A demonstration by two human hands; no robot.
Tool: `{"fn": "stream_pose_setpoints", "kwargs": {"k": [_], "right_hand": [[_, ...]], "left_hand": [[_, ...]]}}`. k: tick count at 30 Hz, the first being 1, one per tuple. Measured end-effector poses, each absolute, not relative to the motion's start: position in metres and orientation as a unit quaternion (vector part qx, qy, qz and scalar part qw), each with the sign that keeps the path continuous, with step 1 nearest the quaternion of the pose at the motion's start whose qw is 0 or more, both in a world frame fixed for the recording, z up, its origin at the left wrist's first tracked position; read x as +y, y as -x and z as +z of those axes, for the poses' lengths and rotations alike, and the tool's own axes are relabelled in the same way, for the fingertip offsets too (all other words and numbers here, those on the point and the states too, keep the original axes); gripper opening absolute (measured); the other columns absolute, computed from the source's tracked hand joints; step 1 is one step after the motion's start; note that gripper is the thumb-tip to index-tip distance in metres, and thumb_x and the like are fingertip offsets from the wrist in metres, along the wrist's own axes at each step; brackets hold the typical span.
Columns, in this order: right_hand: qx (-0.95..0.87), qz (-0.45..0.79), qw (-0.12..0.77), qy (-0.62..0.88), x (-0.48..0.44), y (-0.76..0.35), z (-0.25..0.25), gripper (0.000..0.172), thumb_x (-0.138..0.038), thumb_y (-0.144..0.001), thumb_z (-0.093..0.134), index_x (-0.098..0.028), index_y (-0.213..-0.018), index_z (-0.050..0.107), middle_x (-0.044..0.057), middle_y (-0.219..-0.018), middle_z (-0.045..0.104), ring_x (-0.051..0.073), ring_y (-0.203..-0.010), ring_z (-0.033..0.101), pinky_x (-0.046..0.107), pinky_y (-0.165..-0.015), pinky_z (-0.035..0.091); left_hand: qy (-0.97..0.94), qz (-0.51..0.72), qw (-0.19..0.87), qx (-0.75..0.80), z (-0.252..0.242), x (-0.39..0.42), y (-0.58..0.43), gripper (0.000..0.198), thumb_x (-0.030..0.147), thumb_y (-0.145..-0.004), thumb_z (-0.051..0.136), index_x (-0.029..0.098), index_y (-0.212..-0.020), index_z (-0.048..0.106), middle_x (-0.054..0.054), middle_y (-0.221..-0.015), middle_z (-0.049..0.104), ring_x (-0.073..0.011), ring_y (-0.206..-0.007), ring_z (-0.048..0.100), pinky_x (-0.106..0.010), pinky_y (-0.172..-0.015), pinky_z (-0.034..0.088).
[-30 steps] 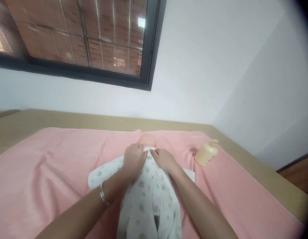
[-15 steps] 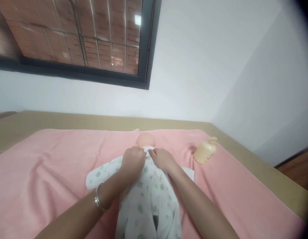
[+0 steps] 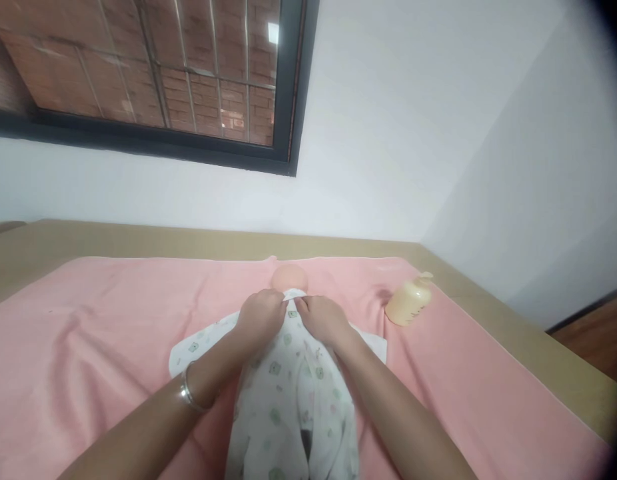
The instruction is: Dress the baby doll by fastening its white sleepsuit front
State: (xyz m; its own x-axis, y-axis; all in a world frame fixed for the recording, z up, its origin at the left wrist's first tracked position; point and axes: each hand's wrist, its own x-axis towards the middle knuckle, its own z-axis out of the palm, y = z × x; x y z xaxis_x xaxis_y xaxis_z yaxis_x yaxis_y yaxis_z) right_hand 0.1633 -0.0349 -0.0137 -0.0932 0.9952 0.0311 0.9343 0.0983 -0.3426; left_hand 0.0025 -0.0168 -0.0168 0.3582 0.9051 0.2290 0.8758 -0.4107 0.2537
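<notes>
Overhead at far left, a dark-framed window (image 3: 138,73) onto brick. Below it, a pink towel (image 3: 88,333) spread flat over a tan surface (image 3: 538,340), a few creases on the left side. Silver bracelet (image 3: 188,397) on my left wrist. My left hand (image 3: 258,317) rests knuckles-up on the doll's chest, fingers bent and bunched together, tips pinching the left edge of the collar of the sleepsuit (image 3: 288,393). This is white with small green prints; it lies in the middle of the towel, one sleeve out to the left. The doll's head (image 3: 288,277) shows just beyond the collar. My right hand (image 3: 322,319) is nearly touching the left, fingers curled close, nipping the collar's right edge. Off right, well apart, a pale yellow bottle (image 3: 408,303) lies on its side on the towel.
</notes>
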Motion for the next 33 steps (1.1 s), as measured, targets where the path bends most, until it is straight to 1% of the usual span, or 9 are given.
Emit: {"fn": "stream_pose_setpoints", "kwargs": {"k": [3,6,9,12,16,20,26,29,33], "right_hand": [[-0.718,0.171,0.129,0.663,-0.026,-0.171,-0.017,0.064,-0.051,-0.096,0.014,-0.014,-0.090,0.066,0.014,-0.093,0.067,0.021,-0.080,0.060,0.027,-0.063,0.038],[-0.724,0.168,0.126,0.657,-0.032,-0.174,-0.011,0.062,-0.049,-0.096,0.015,-0.014,-0.092,0.066,0.014,-0.094,0.067,0.020,-0.080,0.060,0.027,-0.064,0.037],[-0.741,0.138,0.115,0.647,-0.046,-0.171,-0.002,0.059,-0.047,-0.096,0.017,-0.015,-0.091,0.066,0.012,-0.091,0.067,0.020,-0.078,0.059,0.026,-0.064,0.036],[-0.750,0.126,0.115,0.639,-0.052,-0.167,0.001,0.061,-0.050,-0.096,0.016,-0.016,-0.088,0.066,0.011,-0.088,0.067,0.020,-0.078,0.059,0.026,-0.063,0.035],[-0.739,0.145,0.124,0.646,-0.037,-0.170,-0.011,0.063,-0.050,-0.096,0.013,-0.016,-0.091,0.065,0.013,-0.092,0.067,0.021,-0.081,0.060,0.027,-0.065,0.036],[-0.729,0.171,0.115,0.652,-0.031,-0.172,-0.015,0.065,-0.048,-0.096,0.011,-0.014,-0.092,0.066,0.014,-0.095,0.067,0.021,-0.083,0.060,0.027,-0.066,0.037],[-0.754,0.114,0.108,0.637,-0.057,-0.160,0.002,0.056,-0.047,-0.096,0.017,-0.016,-0.092,0.063,0.012,-0.092,0.066,0.020,-0.081,0.059,0.027,-0.066,0.036],[-0.750,0.111,0.105,0.643,-0.054,-0.158,-0.002,0.059,-0.050,-0.096,0.015,-0.016,-0.093,0.063,0.012,-0.092,0.066,0.020,-0.079,0.059,0.027,-0.065,0.035],[-0.745,0.143,0.109,0.643,-0.039,-0.164,-0.013,0.065,-0.052,-0.096,0.010,-0.014,-0.093,0.063,0.014,-0.092,0.066,0.021,-0.081,0.059,0.028,-0.067,0.036]], "left_hand": [[-0.793,0.158,0.133,0.574,-0.013,-0.013,0.002,0.042,0.044,-0.089,0.031,0.018,-0.081,0.064,-0.009,-0.087,0.067,-0.0226,-0.078,0.061,-0.031,-0.066,0.041],[-0.783,0.154,0.197,0.569,-0.003,-0.010,0.008,0.044,0.049,-0.086,0.035,0.018,-0.089,0.066,-0.010,-0.092,0.069,-0.0237,-0.081,0.063,-0.030,-0.066,0.042],[-0.783,0.143,0.230,0.559,0.004,-0.011,0.012,0.043,0.050,-0.085,0.036,0.020,-0.084,0.067,-0.007,-0.086,0.070,-0.0227,-0.076,0.064,-0.029,-0.064,0.043],[-0.795,0.132,0.203,0.556,0.005,-0.015,0.012,0.044,0.048,-0.087,0.033,0.020,-0.081,0.066,-0.007,-0.084,0.070,-0.0232,-0.076,0.063,-0.031,-0.065,0.043],[-0.824,0.106,0.146,0.536,-0.001,-0.020,0.008,0.040,0.042,-0.089,0.034,0.020,-0.083,0.067,-0.009,-0.089,0.068,-0.0241,-0.081,0.062,-0.033,-0.070,0.043],[-0.822,0.080,0.155,0.542,0.000,-0.022,0.008,0.034,0.042,-0.085,0.041,0.021,-0.076,0.066,-0.008,-0.081,0.067,-0.0228,-0.072,0.062,-0.033,-0.065,0.043],[-0.818,0.125,0.219,0.517,0.010,-0.024,0.015,0.039,0.041,-0.089,0.033,0.022,-0.081,0.065,-0.004,-0.084,0.068,-0.0189,-0.075,0.061,-0.028,-0.066,0.043],[-0.827,0.125,0.182,0.516,0.007,-0.023,0.015,0.032,0.033,-0.088,0.036,0.020,-0.077,0.063,-0.005,-0.083,0.067,-0.0189,-0.076,0.060,-0.028,-0.066,0.041],[-0.821,0.107,0.165,0.536,0.004,-0.022,0.014,0.024,0.025,-0.082,0.042,0.019,-0.064,0.057,-0.004,-0.072,0.065,-0.0173,-0.065,0.059,-0.027,-0.058,0.038]]}}
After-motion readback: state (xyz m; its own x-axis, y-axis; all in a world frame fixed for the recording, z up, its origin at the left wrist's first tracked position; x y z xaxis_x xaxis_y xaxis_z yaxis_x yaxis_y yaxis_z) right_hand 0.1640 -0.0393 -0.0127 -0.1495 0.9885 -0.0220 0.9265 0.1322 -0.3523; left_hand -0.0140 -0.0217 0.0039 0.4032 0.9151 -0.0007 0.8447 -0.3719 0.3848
